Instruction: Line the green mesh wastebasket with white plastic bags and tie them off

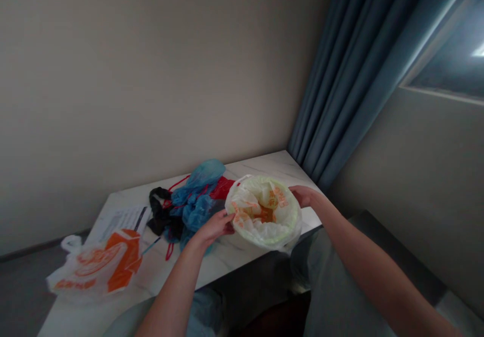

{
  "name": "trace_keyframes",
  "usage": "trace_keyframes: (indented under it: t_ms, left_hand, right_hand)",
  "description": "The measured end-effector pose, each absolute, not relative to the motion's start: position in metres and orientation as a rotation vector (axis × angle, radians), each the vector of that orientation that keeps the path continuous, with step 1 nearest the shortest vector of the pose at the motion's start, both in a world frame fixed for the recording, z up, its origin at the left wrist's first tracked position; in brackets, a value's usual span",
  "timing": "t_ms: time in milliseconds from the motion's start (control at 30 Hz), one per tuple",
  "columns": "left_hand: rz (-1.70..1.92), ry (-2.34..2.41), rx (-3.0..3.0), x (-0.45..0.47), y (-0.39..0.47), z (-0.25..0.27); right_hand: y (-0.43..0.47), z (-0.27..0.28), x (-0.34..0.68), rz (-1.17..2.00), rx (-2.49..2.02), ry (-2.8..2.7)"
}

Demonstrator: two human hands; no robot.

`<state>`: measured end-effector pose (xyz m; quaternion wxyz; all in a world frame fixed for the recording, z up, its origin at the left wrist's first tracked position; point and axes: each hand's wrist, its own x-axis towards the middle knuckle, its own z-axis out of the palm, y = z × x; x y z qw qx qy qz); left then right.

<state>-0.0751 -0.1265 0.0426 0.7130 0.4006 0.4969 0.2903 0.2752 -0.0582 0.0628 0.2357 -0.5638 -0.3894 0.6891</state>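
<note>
Both hands hold a round bin (293, 213) with a pale green rim, tilted so its mouth faces me. A white plastic bag (245, 213) with orange print lines it and is folded over the rim. My left hand (216, 227) grips the left side, fingers bent at the rim. On the far right side, my right hand (303, 195) is closed on the edge, its fingertips partly hidden. Just left of the bin lies a heap of crumpled blue plastic bags (198, 208), with black bags (161, 211) and a red bag (221, 189) among them.
A white and orange carrier bag (100, 266) lies at the left of the white marbled table (257, 165). Behind it are a printed paper sheet (115, 222) and a thin blue stick-like item (151, 246). A blue curtain (340, 74) hangs beyond the right corner.
</note>
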Motion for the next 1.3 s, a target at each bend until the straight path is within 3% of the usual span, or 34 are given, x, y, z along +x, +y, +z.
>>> trace_keyframes:
  t_ms: [200,533,700,867,1033,1300]
  left_hand:
    - [0.605,1.178,1.011,-0.072,-0.122,0.045]
    - [0.539,1.337,1.221,-0.062,-0.121,0.051]
    - [0.476,1.45,1.288,-0.061,-0.119,0.055]
    - [0.345,1.471,1.296,-0.066,-0.116,0.058]
    - [0.204,1.426,1.28,-0.067,-0.116,0.06]
    - [0.221,1.472,1.045,-0.079,-0.111,0.082]
  right_hand:
    - [-0.062,0.052,0.265,1.229,-1.909,-1.269]
    - [-0.069,0.049,0.244,0.345,-2.108,-1.569]
    - [-0.071,0.051,0.244,0.167,-2.115,-1.692]
    - [-0.069,0.047,0.245,0.143,-1.859,-1.78]
    - [-0.061,0.044,0.25,0.309,-1.705,-1.706]
    - [-0.068,0.043,0.273,1.076,-1.705,-0.939]
